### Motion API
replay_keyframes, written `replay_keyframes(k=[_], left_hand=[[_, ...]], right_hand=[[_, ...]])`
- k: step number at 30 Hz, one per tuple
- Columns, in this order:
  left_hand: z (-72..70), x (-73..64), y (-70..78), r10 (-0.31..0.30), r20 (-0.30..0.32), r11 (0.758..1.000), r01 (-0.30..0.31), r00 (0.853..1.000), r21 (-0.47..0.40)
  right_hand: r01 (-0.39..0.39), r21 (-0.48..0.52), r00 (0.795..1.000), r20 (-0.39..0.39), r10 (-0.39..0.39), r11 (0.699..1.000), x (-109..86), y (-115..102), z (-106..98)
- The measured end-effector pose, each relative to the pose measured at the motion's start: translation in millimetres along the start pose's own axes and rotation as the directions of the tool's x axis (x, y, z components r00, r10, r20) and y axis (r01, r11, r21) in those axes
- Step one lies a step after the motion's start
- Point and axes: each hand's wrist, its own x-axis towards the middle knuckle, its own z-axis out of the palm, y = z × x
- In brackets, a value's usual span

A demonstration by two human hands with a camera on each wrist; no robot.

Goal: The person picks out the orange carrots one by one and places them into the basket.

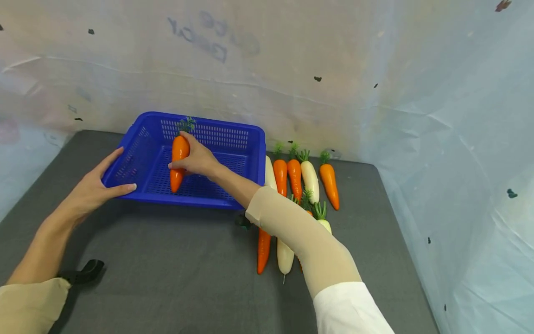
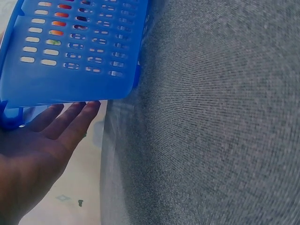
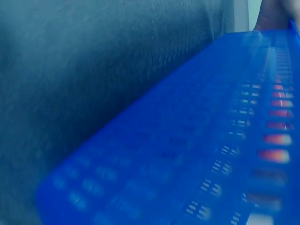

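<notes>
A blue slotted plastic basket (image 1: 187, 200) stands at the back left of the table. My right hand (image 1: 197, 157) holds an orange carrot (image 1: 179, 150) with a leafy green top, upright inside it. Through the slots, orange also shows in the left wrist view. My left hand (image 1: 92, 185) grips the basket's near left corner, its thumb at the front rim and its fingers along the left end. In the left wrist view, those fingers (image 2: 70, 124) lie against the outside of the end wall. The right wrist view is blurred and mostly filled by the basket's side (image 3: 187, 122).
Right of the basket lie several carrots (image 1: 329, 185) and white radishes (image 1: 310, 181) with green tops, partly hidden by my right sleeve (image 1: 308, 241). A dark grey cloth (image 1: 179, 264) covers the table. Pale sheeting (image 1: 283, 55) hangs behind and to the right.
</notes>
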Motion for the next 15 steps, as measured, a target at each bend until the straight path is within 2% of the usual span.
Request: replay_keyframes(k=[9, 15], left_hand=[[-0.5, -0.3, -1.1, 0.002, -0.004, 1.000, -0.002, 1.000, 0.016], [1.3, -1.3, -0.4, 0.009, -0.013, 1.000, -0.009, 1.000, 0.015]], right_hand=[[0.014, -0.207, 0.999, -0.034, -0.022, 0.978, 12.3, 0.5, 21.2], [-0.023, -0.315, 0.998, -0.069, 0.001, 0.949, 21.1, 7.3, 30.5]])
